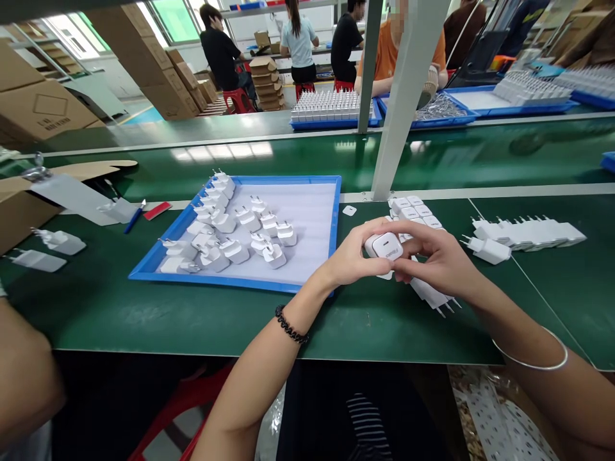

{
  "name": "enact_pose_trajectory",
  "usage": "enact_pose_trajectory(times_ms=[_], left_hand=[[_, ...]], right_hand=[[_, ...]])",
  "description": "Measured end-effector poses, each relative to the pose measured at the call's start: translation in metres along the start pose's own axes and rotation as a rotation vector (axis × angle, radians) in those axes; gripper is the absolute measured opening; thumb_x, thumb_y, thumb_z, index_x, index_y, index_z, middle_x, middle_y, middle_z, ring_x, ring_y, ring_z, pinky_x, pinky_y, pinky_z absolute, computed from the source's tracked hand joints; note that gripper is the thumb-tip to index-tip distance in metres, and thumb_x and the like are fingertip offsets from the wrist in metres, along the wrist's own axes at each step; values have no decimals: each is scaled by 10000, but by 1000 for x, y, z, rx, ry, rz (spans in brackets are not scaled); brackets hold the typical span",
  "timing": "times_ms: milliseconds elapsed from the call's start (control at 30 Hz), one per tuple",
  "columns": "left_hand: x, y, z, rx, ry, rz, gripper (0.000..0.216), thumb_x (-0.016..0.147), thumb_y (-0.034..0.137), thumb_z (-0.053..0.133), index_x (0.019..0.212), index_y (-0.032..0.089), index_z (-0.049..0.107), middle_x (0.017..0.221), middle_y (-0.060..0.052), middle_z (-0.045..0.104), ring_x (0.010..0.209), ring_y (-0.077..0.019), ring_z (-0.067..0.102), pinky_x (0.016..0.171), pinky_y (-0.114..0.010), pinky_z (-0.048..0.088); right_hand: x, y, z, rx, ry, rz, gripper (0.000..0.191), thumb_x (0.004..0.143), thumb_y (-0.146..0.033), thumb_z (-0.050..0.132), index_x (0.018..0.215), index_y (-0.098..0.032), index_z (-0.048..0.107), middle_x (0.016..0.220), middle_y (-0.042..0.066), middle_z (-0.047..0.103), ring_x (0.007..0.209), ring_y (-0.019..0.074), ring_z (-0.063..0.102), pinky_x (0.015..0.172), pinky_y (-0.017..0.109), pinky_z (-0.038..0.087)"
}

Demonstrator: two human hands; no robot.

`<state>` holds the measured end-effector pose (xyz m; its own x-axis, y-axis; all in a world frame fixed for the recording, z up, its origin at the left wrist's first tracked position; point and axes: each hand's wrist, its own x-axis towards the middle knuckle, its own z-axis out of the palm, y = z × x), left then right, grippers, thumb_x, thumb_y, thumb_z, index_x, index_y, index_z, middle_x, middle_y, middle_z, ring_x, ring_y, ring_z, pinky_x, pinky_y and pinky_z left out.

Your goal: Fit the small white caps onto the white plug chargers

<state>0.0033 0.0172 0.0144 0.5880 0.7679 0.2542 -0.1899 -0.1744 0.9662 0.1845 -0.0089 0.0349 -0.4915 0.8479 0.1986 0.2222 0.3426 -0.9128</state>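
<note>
Both hands meet around one white charger plug [385,246], its face with a small port turned up toward me. My left hand [353,253] wraps it from the left, thumb along its lower edge. From the right, my right hand [435,256] curls over it, fingertips at its top and bottom edges. Just behind and under my right hand stands a block of white chargers [417,210], partly hidden. More chargers [430,294] lie below that hand, prongs pointing toward me. A small white square piece [350,210] lies on the green table left of the block.
A blue tray [240,283] with several loose chargers sits at left. On the right lie a row of chargers [528,234] and a single charger [486,250]. A white post [396,121] rises behind my hands. A blue pen [134,218] and another person's arm [24,378] are at left.
</note>
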Motion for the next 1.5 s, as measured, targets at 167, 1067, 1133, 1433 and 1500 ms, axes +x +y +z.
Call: enact_pose_trajectory(times_ms=[167, 1067, 1133, 1433, 1500], left_hand=[[3, -4, 5, 45, 113, 67, 253, 580, 269, 737, 727, 154, 567, 698, 27, 525, 635, -103, 472, 579, -240, 391], [4, -10, 2, -122, 68, -70, 350, 828, 465, 523, 716, 150, 625, 726, -42, 593, 695, -169, 528, 687, -328, 440], [3, -10, -3, -91, 20, -87, 297, 770, 441, 617, 856, 158, 642, 828, -43, 620, 801, -192, 567, 764, -335, 464], [3, -1, 0, -55, 69, -115, 249, 731, 354, 557, 914, 185, 549, 884, -27, 553, 928, -204, 523, 854, -326, 442], [2, 3, 3, -60, 67, -122, 195, 741, 339, 530, 866, 191, 511, 829, -12, 503, 838, -176, 490, 798, -306, 433]], right_hand=[[0, 3, 5, -183, 57, -69, 363, 856, -187, 622, 1212, -245, 661, 437, -101, 489, 394, 110, 467, 521, 280, 408], [4, 3, 9, 63, 89, 118, 431, 749, -317, 818, 1144, -248, 661, 385, -122, 441, 315, 106, 422, 407, 261, 334], [4, 1, 7, 97, 105, 136, 409, 744, -300, 818, 1120, -236, 670, 379, -119, 449, 305, 97, 414, 391, 248, 322], [6, 3, 4, 163, 119, 134, 438, 709, -289, 839, 1102, -207, 665, 358, -117, 477, 289, 80, 396, 369, 219, 322], [6, 3, 3, 167, 117, 125, 422, 706, -269, 840, 1088, -211, 672, 359, -120, 477, 289, 75, 396, 374, 214, 331]])
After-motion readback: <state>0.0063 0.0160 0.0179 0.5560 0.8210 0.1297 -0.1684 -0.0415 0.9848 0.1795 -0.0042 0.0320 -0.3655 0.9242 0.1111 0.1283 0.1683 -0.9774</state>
